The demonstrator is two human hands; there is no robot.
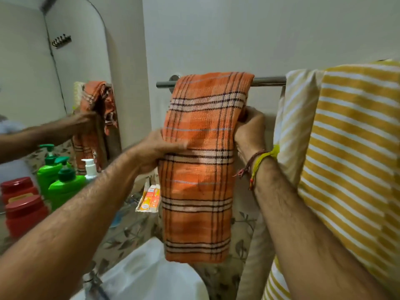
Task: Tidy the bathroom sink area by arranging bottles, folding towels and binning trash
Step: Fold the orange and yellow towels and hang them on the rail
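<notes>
An orange checked towel (pixel 199 191) hangs folded over the steel towel rail (pixel 268 80) on the wall. My left hand (pixel 160 148) grips the towel's left edge about halfway down, thumb on the front. At the right edge, a little higher, my right hand (pixel 249 126) pinches the cloth. A yellow and white striped towel (pixel 350 148) hangs on the same rail to the right, apart from the orange one.
Two green pump bottles (pixel 65 187), a small white pump bottle (pixel 89 168) and red jars (pixel 23 213) stand on a shelf by the mirror (pixel 32 83) at left. An orange toothpaste box (pixel 149 199) lies below the towel. The white sink (pixel 151 273) is underneath.
</notes>
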